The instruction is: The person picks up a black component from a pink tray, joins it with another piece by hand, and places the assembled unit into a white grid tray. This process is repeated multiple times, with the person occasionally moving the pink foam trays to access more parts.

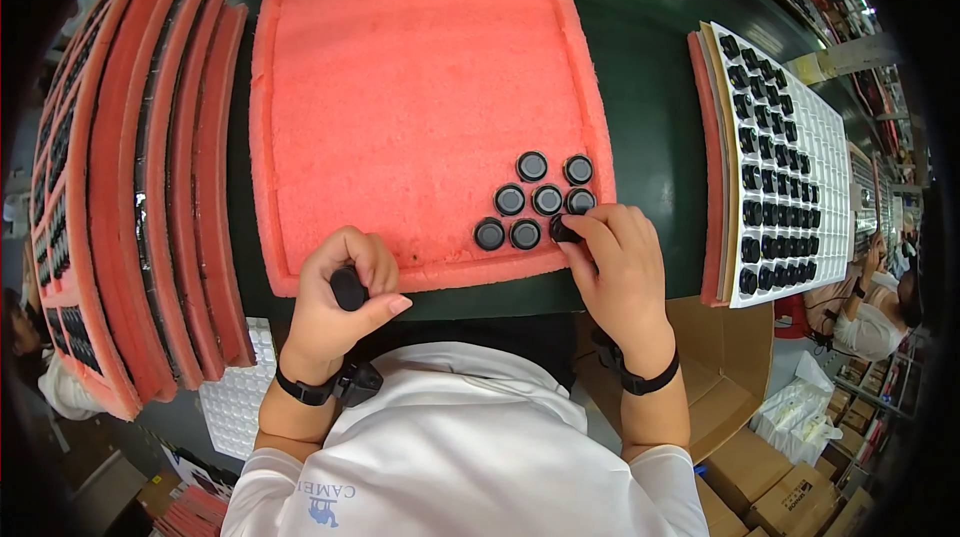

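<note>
My left hand (322, 315) is curled around a black cylindrical piece (349, 289), held over the near left edge of a pink foam tray (400, 87). At the tray's near right corner, my right hand (628, 272) pinches a black round piece (564, 229) between thumb and fingers. Several similar black round pieces (546, 200) stand in short rows just beyond and left of those fingertips. Their tops are flat with a lighter ring. Whether the pinched piece rests on the foam is hard to tell.
Stacked pink foam trays (215, 187) with black pieces rise on the left. On the right, a white compartment tray (815, 167) partly filled with black parts lies on further layers. A cardboard box (735, 337) sits below the dark green table (650, 137). Other people work at both sides.
</note>
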